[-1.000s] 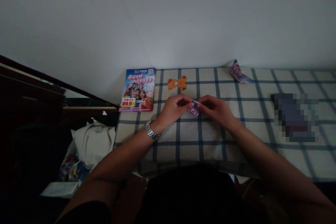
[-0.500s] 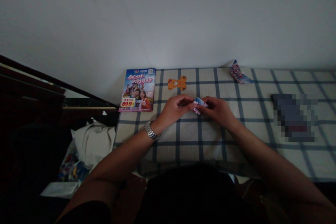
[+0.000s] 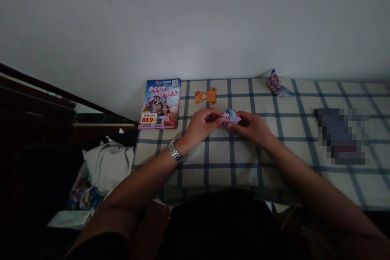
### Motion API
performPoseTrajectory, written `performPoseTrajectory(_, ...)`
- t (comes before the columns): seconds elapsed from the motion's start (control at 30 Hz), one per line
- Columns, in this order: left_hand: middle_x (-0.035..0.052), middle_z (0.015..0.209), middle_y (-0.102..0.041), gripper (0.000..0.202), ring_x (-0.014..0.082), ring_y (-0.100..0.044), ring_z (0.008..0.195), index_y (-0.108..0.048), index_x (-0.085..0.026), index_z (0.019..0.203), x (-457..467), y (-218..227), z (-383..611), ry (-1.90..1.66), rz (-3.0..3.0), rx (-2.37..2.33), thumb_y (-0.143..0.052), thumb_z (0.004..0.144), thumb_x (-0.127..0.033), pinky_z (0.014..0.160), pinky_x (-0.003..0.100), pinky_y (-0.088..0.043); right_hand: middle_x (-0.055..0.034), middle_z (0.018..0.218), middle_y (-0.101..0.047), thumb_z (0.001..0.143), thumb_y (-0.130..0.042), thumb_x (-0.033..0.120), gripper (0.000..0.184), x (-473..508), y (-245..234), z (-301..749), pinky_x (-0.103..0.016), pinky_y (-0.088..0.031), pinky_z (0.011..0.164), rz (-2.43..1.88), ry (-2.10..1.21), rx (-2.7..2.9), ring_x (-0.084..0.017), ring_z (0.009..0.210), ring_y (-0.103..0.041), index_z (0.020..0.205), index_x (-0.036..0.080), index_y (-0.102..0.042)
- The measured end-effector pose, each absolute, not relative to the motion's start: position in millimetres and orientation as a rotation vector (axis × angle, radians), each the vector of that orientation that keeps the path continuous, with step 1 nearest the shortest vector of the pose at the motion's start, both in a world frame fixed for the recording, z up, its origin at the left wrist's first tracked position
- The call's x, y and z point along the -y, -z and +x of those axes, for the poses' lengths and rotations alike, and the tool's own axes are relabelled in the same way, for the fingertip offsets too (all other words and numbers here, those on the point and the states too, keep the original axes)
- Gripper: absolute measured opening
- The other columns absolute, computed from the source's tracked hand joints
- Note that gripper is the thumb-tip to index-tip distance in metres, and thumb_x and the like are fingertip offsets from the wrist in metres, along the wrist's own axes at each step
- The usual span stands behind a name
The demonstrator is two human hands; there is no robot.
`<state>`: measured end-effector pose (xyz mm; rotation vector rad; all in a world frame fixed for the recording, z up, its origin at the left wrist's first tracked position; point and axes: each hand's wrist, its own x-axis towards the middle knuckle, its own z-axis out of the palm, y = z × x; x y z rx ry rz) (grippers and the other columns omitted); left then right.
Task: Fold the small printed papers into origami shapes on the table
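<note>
Between my two hands is a small folded paper piece (image 3: 230, 117), printed in blue, white and pink. My left hand (image 3: 207, 122), with a metal watch (image 3: 176, 151) on its wrist, pinches the paper's left edge. On the other side, my right hand (image 3: 252, 127) grips the right and lower part, its thumb at the near face. Both hands are just above the checked cloth (image 3: 195, 170). Part of the paper is hidden behind the fingers.
A stack of printed flyers (image 3: 161, 105) lies at the table's left end, near an orange bear figure (image 3: 205, 96). A torn printed paper strip (image 3: 277, 85) rests by the wall. To the right is a pixelated dark object (image 3: 339, 136). A white bag (image 3: 109, 162) stands lower left.
The folded paper has turned between my fingers, and more of its printed face shows. My hands have barely shifted.
</note>
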<state>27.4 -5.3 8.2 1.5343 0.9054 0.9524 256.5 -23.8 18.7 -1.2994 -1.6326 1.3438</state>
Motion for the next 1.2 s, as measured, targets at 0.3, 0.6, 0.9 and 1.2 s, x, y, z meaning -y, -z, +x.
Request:
performPoseTrajectory(0.3, 0.0034, 0.086, -0.075, 0.021, 0.0115, -0.070, 0.074, -0.073, -0.016, 0.101, 5.8, -10.7, 27.8, -0.958, 1.500, -0.896, -0.079, 0.095, -0.036, 0.073, 0.023, -0.059, -0.0063, 0.084, -0.083, 0.082, -0.085, 0.052, 0.035, 25.6, -21.8, 254.8, -0.040, -0.068, 0.074, -1.310, -1.503, 1.529, -0.025, 0.077, -0.080, 0.096, 0.021, -0.077)
performPoseTrajectory(0.6, 0.0028, 0.088, -0.073, 0.031, 0.0125, -0.068, 0.074, -0.071, -0.018, 0.100, 5.7, -8.7, 29.8, -0.947, 1.527, -0.875, -0.076, 0.096, -0.048, 0.071, 0.024, -0.057, -0.0053, 0.080, -0.082, 0.084, -0.085, 0.053, 0.035, 25.9, -18.9, 255.3, -0.039, -0.068, 0.072, -1.279, -1.505, 1.551, -0.023, 0.072, -0.079, 0.096, 0.021, -0.078)
performPoseTrajectory(0.9, 0.0012, 0.082, -0.070, 0.034, 0.0126, -0.066, 0.073, -0.068, -0.018, 0.093, 7.2, -9.3, 28.8, -0.949, 1.600, -0.910, -0.072, 0.099, -0.052, 0.069, 0.024, -0.053, -0.0044, 0.081, -0.082, 0.086, -0.083, 0.050, 0.032, 26.5, -17.2, 255.5, -0.037, -0.067, 0.072, -1.246, -1.513, 1.595, -0.021, 0.072, -0.078, 0.097, 0.022, -0.078)
performPoseTrajectory(1.2, 0.0012, 0.082, -0.068, 0.034, 0.0133, -0.064, 0.074, -0.065, -0.018, 0.091, 7.6, -11.5, 29.0, -0.965, 1.554, -0.887, -0.072, 0.100, -0.051, 0.070, 0.025, -0.052, -0.0057, 0.084, -0.081, 0.089, -0.079, 0.057, 0.039, 27.0, -16.2, 253.4, -0.038, -0.067, 0.073, -1.236, -1.512, 1.551, -0.021, 0.074, -0.077, 0.100, 0.020, -0.078)
